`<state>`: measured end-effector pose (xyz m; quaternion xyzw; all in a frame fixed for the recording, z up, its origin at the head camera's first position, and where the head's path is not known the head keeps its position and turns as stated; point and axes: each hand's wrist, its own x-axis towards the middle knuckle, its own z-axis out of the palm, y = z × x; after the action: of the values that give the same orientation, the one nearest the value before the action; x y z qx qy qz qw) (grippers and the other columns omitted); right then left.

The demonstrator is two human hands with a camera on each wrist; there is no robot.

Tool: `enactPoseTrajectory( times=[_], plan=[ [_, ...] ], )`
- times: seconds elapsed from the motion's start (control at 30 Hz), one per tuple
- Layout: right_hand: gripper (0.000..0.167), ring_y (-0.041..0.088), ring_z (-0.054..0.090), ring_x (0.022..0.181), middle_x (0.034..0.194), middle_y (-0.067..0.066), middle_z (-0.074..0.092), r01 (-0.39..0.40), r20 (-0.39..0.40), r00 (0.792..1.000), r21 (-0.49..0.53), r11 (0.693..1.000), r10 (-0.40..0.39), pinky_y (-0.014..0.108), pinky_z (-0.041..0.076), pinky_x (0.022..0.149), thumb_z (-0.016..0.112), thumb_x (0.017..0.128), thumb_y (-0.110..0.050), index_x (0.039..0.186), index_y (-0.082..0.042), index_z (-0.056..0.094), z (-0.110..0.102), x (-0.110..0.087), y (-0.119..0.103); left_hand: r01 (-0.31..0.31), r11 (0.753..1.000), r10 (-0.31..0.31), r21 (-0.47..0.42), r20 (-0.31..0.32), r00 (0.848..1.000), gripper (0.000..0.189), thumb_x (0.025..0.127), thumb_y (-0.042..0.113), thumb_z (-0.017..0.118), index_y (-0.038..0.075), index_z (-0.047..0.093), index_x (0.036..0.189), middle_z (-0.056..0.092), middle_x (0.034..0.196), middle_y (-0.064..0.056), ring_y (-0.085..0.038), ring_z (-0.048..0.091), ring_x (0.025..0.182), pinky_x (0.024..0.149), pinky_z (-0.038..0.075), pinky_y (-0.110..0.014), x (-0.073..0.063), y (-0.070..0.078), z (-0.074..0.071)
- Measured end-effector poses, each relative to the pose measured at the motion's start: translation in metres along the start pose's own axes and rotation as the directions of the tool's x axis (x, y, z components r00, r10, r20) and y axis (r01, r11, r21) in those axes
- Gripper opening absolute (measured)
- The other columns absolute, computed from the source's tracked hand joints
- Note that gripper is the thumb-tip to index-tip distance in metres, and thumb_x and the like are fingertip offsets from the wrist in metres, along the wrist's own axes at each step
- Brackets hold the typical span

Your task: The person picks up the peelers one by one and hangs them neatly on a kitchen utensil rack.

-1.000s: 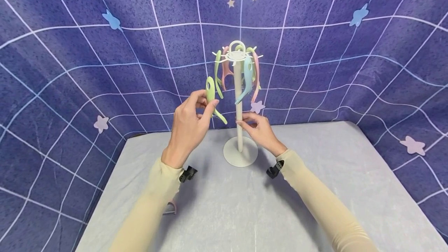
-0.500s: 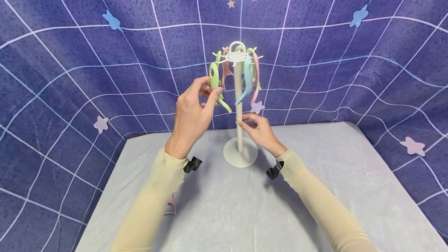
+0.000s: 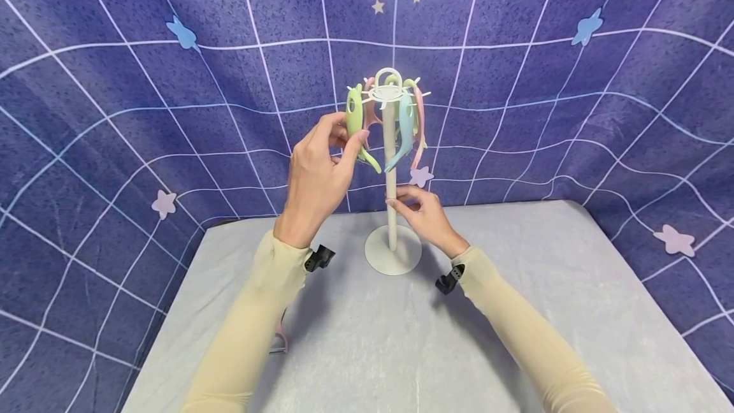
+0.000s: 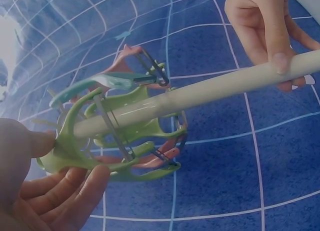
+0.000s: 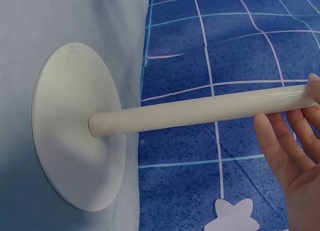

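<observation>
A white stand [image 3: 391, 171] rises from a round base [image 3: 393, 258] at the back of the table, and several green, pink and blue claw clips [image 3: 406, 126] hang from its hooked top ring [image 3: 388, 90]. My left hand [image 3: 351, 137] pinches a green claw clip [image 3: 353, 115] and holds it up against the ring's left hooks. The left wrist view has this green clip [image 4: 95, 141] at my fingertips [image 4: 87, 183], beside the pole [image 4: 210, 91]. My right hand [image 3: 397, 200] holds the pole low down. In the right wrist view its fingers [image 5: 280, 151] lie behind the pole [image 5: 200, 113], with the base [image 5: 75, 151] at the left.
The stand is on a grey cloth-covered table [image 3: 401, 349]. A pink clip [image 3: 281, 338] lies on it under my left forearm. A purple grid-patterned backdrop [image 3: 545, 113] closes off the back and both sides.
My left hand has lifted the green clip up and to the right, from mid-pole height to the hooks at the top. The right hand has stayed on the pole.
</observation>
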<state>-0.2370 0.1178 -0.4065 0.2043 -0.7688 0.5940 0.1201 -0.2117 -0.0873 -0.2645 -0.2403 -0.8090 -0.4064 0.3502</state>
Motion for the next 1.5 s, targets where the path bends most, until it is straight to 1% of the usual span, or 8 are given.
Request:
enactPoseTrajectory(
  times=[0.17, 0.27, 0.53, 0.73, 0.87, 1.07, 1.37, 1.5],
  plan=[
    [0.019, 0.052, 0.073, 0.095, 0.106, 0.029, 0.075, 0.004, -0.002, 1.0, 0.0, 1.0, -0.004, 0.059, 0.064, 0.084, 0.073, 0.101, -0.001, 0.117, 0.009, 0.074, 0.001, 0.0, 0.0, 0.006, 1.0, -0.007, 0.023, 0.02, 1.0, 0.035, 0.106, 0.034, 0.071, 0.006, 0.07, 0.127, 0.074, 0.097, -0.004, -0.017, 0.074, 0.091, 0.066, 0.064, -0.031, 0.001, -0.001, 0.003],
    [0.019, 0.052, 0.073, 0.094, 0.105, 0.03, 0.075, 0.004, -0.003, 1.0, 0.003, 1.0, -0.004, 0.067, 0.061, 0.085, 0.073, 0.1, 0.0, 0.117, 0.009, 0.074, 0.001, 0.0, 0.0, 0.012, 0.999, -0.013, 0.032, 0.03, 0.999, 0.034, 0.106, 0.033, 0.071, 0.007, 0.07, 0.128, 0.075, 0.098, -0.003, -0.017, 0.074, 0.092, 0.066, 0.063, -0.032, 0.001, -0.002, 0.004],
    [0.018, 0.05, 0.074, 0.093, 0.104, 0.028, 0.076, 0.009, -0.006, 1.0, -0.007, 1.0, -0.009, 0.061, 0.063, 0.084, 0.074, 0.1, 0.0, 0.117, 0.008, 0.075, 0.0, 0.0, 0.001, 0.016, 0.999, -0.017, 0.047, 0.036, 0.999, 0.034, 0.106, 0.034, 0.07, 0.008, 0.07, 0.127, 0.075, 0.098, -0.002, -0.015, 0.074, 0.091, 0.066, 0.061, -0.029, 0.0, -0.005, 0.008],
    [0.02, 0.038, 0.077, 0.091, 0.104, 0.018, 0.079, 0.045, -0.007, 0.999, -0.019, 0.999, -0.045, 0.045, 0.067, 0.08, 0.077, 0.101, -0.011, 0.118, -0.001, 0.078, 0.001, 0.007, 0.033, 0.024, 0.998, -0.027, 0.058, 0.048, 0.999, 0.036, 0.106, 0.037, 0.069, 0.009, 0.069, 0.129, 0.075, 0.098, -0.001, -0.014, 0.073, 0.09, 0.065, 0.061, -0.027, 0.0, -0.007, 0.009],
    [0.021, 0.039, 0.076, 0.093, 0.105, 0.018, 0.079, 0.042, -0.007, 0.999, -0.012, 0.999, -0.042, 0.05, 0.066, 0.081, 0.078, 0.101, -0.012, 0.118, -0.001, 0.078, 0.001, 0.007, 0.04, 0.03, 0.998, -0.033, 0.062, 0.056, 0.998, 0.039, 0.107, 0.039, 0.067, 0.008, 0.069, 0.13, 0.075, 0.099, -0.002, -0.014, 0.074, 0.091, 0.066, 0.061, -0.027, -0.001, -0.007, 0.009],
    [0.019, 0.037, 0.076, 0.093, 0.103, 0.014, 0.08, 0.056, -0.01, 0.998, -0.042, 0.998, -0.056, 0.032, 0.065, 0.076, 0.077, 0.101, -0.013, 0.117, -0.004, 0.079, 0.001, 0.007, 0.04, 0.049, 0.997, -0.053, 0.065, 0.061, 0.997, 0.038, 0.106, 0.038, 0.069, 0.008, 0.069, 0.13, 0.074, 0.101, 0.0, -0.012, 0.073, 0.092, 0.067, 0.061, -0.024, -0.003, -0.008, 0.01],
    [0.018, 0.027, 0.077, 0.09, 0.103, 0.012, 0.079, 0.075, -0.01, 0.997, -0.056, 0.996, -0.075, 0.048, 0.067, 0.077, 0.076, 0.101, -0.012, 0.118, -0.004, 0.079, 0.0, 0.006, 0.04, 0.054, 0.997, -0.057, 0.055, 0.046, 0.997, 0.04, 0.104, 0.038, 0.07, 0.008, 0.068, 0.13, 0.073, 0.11, -0.003, -0.015, 0.074, 0.101, 0.067, 0.064, -0.027, -0.008, -0.007, 0.008],
    [0.019, 0.029, 0.077, 0.09, 0.104, 0.013, 0.079, 0.061, -0.008, 0.998, -0.052, 0.997, -0.061, 0.041, 0.067, 0.077, 0.077, 0.101, -0.012, 0.118, -0.003, 0.079, 0.001, 0.006, 0.039, 0.051, 0.997, -0.053, 0.05, 0.039, 0.998, 0.04, 0.105, 0.04, 0.07, 0.01, 0.068, 0.131, 0.072, 0.116, -0.004, -0.015, 0.073, 0.103, 0.068, 0.064, -0.028, -0.014, -0.008, 0.006]
  ],
)
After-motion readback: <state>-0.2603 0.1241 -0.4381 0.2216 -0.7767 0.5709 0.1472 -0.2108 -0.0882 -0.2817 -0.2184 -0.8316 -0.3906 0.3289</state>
